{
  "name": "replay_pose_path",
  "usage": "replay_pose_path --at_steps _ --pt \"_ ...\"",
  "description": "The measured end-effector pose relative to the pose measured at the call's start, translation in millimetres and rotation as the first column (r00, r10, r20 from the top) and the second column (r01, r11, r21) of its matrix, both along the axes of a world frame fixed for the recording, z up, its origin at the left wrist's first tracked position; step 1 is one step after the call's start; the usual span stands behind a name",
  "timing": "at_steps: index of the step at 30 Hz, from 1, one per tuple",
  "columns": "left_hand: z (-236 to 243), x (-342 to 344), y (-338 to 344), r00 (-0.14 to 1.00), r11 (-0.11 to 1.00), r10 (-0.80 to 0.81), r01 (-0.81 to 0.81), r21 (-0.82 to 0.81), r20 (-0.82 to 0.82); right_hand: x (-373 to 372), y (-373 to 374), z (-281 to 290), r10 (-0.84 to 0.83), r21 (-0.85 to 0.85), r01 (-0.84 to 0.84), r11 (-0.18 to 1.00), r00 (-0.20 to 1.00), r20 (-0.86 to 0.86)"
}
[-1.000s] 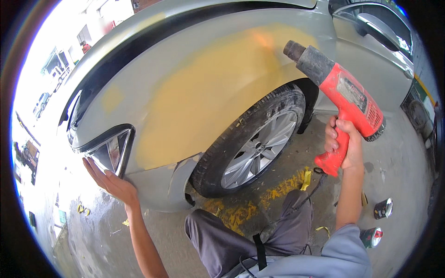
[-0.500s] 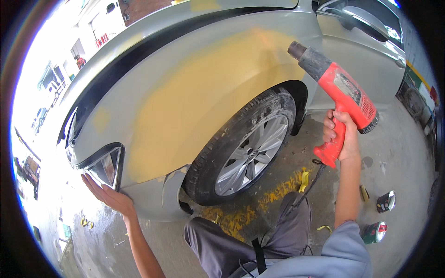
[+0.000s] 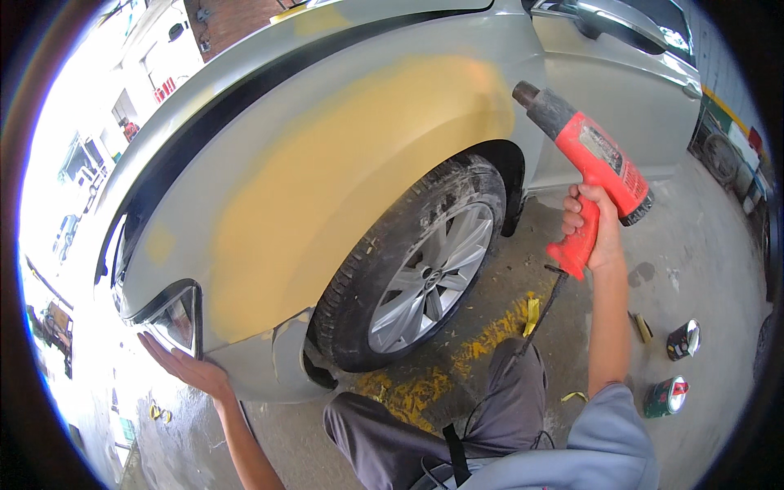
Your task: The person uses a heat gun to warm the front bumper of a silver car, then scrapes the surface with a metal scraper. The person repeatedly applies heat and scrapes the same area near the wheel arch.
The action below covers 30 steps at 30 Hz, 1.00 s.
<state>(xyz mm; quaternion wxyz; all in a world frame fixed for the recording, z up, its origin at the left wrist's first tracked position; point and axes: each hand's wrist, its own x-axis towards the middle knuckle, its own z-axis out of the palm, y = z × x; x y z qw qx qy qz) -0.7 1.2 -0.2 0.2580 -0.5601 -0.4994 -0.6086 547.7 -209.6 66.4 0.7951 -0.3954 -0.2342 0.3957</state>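
My right hand (image 3: 592, 220) grips the handle of a red-and-black heat gun (image 3: 600, 155), its dark nozzle angled toward the glowing upper right of a yellow filler patch (image 3: 318, 188) on a silver car fender (image 3: 171, 229). The gun's cord hangs down by my leg. My left hand (image 3: 184, 363) has its fingers stretched out flat against the car's front corner, just below a triangular lamp opening with dark trim (image 3: 175, 318). Below the patch is a dusty tire with a silver alloy wheel (image 3: 433, 278).
Two cans (image 3: 682, 339) (image 3: 663, 397) stand on the concrete floor at right, near a small tan block (image 3: 641, 327). Yellow tape scraps and worn yellow marks (image 3: 490, 335) lie under the wheel. A car door (image 3: 612, 114) is at upper right; clutter lines the right wall.
My view has shifted, so the car appears further left. The heat gun has moved slightly up and left in view. My left hand stays against the car's front corner.
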Motion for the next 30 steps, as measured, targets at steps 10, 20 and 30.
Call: replay_pose_path --at_steps 10,20,30 --pt "0 0 0 1.000 1.000 0.012 -0.012 -0.015 0.007 22 -7 -25 -0.048 0.014 0.049 0.999 0.994 -0.103" --pt "3 2 -4 0.999 1.000 -0.016 0.016 0.016 -0.048 20 -15 -42 -0.028 0.019 0.033 0.999 0.982 -0.187" --pt "-1 -6 1 0.999 1.000 -0.011 0.011 0.005 -0.032 -25 -26 -31 0.092 -0.048 -0.099 0.994 0.988 -0.126"
